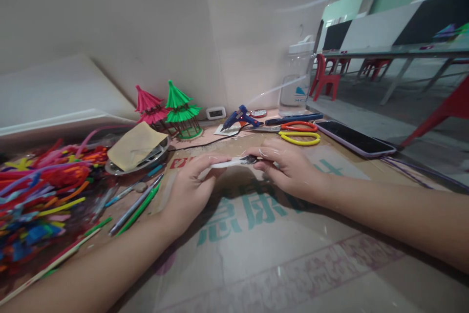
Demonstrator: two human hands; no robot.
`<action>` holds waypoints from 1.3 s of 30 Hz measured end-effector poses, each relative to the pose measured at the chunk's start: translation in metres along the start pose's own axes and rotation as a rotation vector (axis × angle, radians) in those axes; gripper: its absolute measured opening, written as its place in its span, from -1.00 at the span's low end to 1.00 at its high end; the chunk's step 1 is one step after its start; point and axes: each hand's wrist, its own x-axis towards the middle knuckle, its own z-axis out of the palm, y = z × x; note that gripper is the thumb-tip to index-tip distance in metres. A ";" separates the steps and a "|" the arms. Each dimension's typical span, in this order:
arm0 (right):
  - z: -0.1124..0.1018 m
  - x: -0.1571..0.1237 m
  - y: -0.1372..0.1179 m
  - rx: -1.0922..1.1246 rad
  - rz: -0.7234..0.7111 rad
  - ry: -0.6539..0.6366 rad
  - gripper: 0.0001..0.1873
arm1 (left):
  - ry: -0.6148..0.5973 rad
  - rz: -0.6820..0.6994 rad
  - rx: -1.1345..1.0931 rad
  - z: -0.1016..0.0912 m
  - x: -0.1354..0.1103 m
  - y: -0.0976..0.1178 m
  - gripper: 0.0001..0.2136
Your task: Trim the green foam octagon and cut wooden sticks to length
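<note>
Left hand, slim white strip with a blackened end, right hand, above a brown cardboard sheet.
The left pinches the strip's white end, the right its dark end; the sheet's large teal Chinese characters include 康; beyond it, a clear plastic bottle bears a blue logo, lettering blurred.

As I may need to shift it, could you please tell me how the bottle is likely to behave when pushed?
The bottle would probably feel weighted low down, since water seems to fill its lower part. Being tall and narrow, it may tip if pushed near the cap. Its clear, smooth-looking wall might be slippery.
</note>
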 end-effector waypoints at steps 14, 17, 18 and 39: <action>0.000 0.000 -0.001 -0.016 -0.047 -0.006 -0.73 | -0.030 0.080 0.012 -0.001 0.001 0.001 -0.73; 0.001 0.000 0.000 0.001 -0.034 0.019 -0.74 | -0.025 0.068 0.018 -0.001 0.001 0.001 -0.74; 0.001 0.000 0.001 0.007 -0.027 0.034 -0.74 | -0.018 0.054 0.015 0.000 0.001 0.001 -0.74; -0.001 -0.001 -0.004 -0.069 -0.093 -0.018 -0.69 | -0.071 0.153 -0.013 0.000 0.002 0.003 -0.74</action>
